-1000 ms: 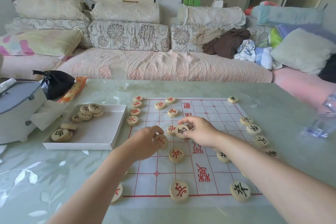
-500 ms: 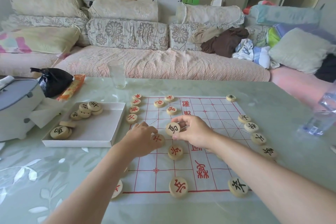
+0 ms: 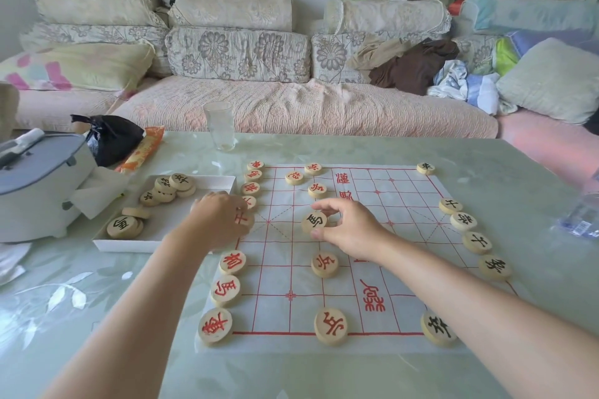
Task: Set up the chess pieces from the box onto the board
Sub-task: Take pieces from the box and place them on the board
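A white paper chess board (image 3: pixel 372 236) with red lines lies on the table. Round wooden pieces with red marks stand along its left edge and mid-left, and black-marked pieces line its right edge. My left hand (image 3: pixel 220 220) grips a red-marked piece (image 3: pixel 242 219) at the board's left edge. My right hand (image 3: pixel 350 227) pinches a black-marked piece (image 3: pixel 314 222) over the board's middle. The white box (image 3: pixel 129 244), left of the board, holds several more pieces (image 3: pixel 168 186).
A drinking glass (image 3: pixel 219 125) stands behind the board. At the left are a grey appliance (image 3: pixel 35 185), a black bag (image 3: pixel 108 138) and an orange packet (image 3: pixel 142 147). A plastic bottle (image 3: pixel 580 217) lies at the right edge. A sofa with cushions runs behind the table.
My left hand has carried its red-marked piece leftward to the board's left edge. My right hand has lifted the black-marked piece a little off the board.
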